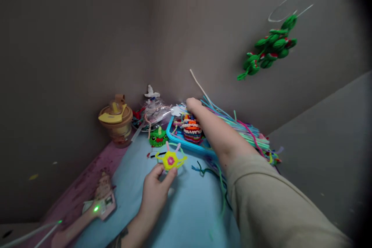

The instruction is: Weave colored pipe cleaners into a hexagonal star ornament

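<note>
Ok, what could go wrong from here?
The right hand is deep in the crowded blue tray; it might knock the striped crochet piece or drag out pipe cleaners.

The left hand pinches the yellow flower-like piece by its lower edge, so its thin arms could bend or snag.

Loose green strands by the tray may catch on the right sleeve.

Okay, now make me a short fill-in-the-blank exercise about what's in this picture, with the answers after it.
1. The small piece in the left hand is ______ around its pink centre.
2. The right hand reaches over a tray with a ______ rim.
3. The bundle with red parts hanging by the wall is mostly ______.

Missing words: yellow; blue; green.
</note>
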Action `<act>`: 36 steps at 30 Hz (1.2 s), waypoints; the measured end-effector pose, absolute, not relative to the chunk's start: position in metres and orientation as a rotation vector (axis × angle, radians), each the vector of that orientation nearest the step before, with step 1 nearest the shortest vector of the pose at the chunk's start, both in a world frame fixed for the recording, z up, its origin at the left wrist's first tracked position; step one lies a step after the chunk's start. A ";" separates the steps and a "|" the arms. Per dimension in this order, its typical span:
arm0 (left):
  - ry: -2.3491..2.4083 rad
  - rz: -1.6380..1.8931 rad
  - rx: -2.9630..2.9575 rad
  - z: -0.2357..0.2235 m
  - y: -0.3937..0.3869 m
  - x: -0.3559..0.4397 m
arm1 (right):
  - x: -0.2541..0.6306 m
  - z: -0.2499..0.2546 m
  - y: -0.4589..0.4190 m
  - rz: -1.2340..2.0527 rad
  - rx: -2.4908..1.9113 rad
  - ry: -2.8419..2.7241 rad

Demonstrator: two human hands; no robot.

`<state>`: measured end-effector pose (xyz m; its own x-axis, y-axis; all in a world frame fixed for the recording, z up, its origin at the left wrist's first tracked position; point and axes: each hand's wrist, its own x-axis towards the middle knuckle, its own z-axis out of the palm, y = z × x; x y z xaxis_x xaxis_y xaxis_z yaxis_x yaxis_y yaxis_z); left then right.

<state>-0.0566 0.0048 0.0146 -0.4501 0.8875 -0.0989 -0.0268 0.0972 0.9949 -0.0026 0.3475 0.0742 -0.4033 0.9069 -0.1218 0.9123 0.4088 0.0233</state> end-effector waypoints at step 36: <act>1.553 1.409 0.993 0.011 0.000 -0.043 | 0.103 0.218 0.059 0.210 0.703 3.843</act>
<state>-0.0434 -0.0001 0.0109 -0.3733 0.9262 -0.0525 0.0372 0.0715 0.9967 0.1026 0.0594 0.2182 -0.6615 0.2656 0.7013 0.3406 0.9396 -0.0347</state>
